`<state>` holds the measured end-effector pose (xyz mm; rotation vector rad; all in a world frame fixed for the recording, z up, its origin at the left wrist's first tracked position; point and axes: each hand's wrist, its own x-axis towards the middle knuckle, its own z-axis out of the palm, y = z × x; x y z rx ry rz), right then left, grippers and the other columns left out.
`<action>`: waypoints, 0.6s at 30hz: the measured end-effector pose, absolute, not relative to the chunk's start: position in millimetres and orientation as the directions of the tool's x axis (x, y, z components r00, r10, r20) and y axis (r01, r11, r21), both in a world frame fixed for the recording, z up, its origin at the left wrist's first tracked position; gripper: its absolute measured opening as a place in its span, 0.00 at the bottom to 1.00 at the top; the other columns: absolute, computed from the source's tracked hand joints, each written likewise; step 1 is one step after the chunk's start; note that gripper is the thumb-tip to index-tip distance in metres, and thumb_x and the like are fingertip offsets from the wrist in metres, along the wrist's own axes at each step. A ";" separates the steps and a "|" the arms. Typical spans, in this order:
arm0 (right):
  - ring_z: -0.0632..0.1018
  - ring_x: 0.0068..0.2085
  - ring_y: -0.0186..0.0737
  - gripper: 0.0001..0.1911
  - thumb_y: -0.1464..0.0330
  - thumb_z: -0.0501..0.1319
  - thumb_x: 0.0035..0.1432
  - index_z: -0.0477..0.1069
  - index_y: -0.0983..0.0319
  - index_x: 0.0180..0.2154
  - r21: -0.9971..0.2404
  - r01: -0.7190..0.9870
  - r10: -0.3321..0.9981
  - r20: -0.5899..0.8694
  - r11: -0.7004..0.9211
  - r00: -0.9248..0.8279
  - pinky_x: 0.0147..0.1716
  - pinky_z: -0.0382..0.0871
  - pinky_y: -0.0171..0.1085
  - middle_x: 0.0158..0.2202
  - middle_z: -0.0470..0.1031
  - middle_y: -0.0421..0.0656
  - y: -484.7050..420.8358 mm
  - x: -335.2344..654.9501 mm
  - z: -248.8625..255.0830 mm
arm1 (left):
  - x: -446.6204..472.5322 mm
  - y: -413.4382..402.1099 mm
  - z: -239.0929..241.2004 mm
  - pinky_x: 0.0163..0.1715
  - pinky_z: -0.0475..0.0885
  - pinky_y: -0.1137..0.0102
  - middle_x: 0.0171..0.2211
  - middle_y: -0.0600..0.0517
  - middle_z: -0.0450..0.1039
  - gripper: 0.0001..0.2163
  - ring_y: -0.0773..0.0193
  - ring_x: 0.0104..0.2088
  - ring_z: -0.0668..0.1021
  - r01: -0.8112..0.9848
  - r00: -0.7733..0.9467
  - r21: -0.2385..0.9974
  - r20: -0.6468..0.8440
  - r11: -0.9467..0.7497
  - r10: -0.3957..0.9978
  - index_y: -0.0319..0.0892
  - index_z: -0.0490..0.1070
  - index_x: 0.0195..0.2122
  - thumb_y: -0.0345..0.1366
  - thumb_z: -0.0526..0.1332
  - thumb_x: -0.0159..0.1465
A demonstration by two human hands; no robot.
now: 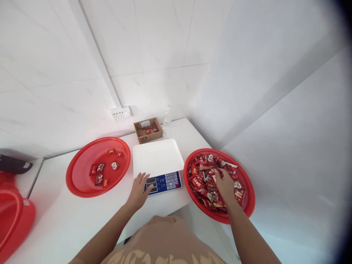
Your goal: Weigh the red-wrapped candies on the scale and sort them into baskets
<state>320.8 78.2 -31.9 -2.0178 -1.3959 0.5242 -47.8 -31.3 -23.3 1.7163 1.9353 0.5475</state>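
Observation:
A white digital scale (157, 157) with a blue keypad (165, 182) stands in the middle of the white table. My left hand (139, 190) lies flat beside the keypad, fingers spread, touching the scale's front left corner. My right hand (224, 185) reaches into the red basket (249, 190) on the right, fingers curled down among the many red wrapped candies (202, 176); what they grip is hidden. Another red basket (79, 183) on the left holds several wrapped candies (100, 172).
A small open cardboard box (147, 131) with a few candies sits behind the scale, a clear bottle (166, 119) beside it. A wall socket (121, 113) is on the tiled wall. Red plastic tubs (13, 220) stand at far left.

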 end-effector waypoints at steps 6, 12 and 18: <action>0.73 0.44 0.49 0.26 0.54 0.50 0.53 0.70 0.66 0.44 -0.728 0.630 0.880 0.078 -0.272 0.469 0.46 0.63 0.46 0.43 0.75 0.54 90.1 317.0 -17.8 | -50.7 -22.6 -15.7 0.60 0.54 0.53 0.59 0.45 0.61 0.21 0.53 0.64 0.56 0.741 -0.085 0.660 -0.091 0.124 0.992 0.45 0.64 0.55 0.46 0.53 0.62; 0.76 0.40 0.46 0.25 0.53 0.55 0.50 0.70 0.63 0.43 -0.925 0.294 0.870 -0.072 -0.241 0.487 0.40 0.70 0.44 0.39 0.78 0.48 101.7 288.5 4.6 | -37.9 -4.5 11.2 0.55 0.63 0.61 0.57 0.46 0.65 0.21 0.55 0.60 0.64 0.560 -0.083 0.798 -0.215 0.224 0.973 0.46 0.65 0.54 0.45 0.55 0.60; 0.78 0.30 0.39 0.18 0.57 0.65 0.44 0.70 0.59 0.36 -0.879 -0.213 0.904 -0.420 -0.426 -0.076 0.31 0.72 0.38 0.30 0.78 0.40 91.2 203.3 18.5 | -9.1 17.9 31.9 0.47 0.70 0.65 0.49 0.46 0.72 0.22 0.59 0.46 0.75 0.071 0.017 0.909 -0.413 0.411 0.910 0.45 0.67 0.52 0.48 0.59 0.58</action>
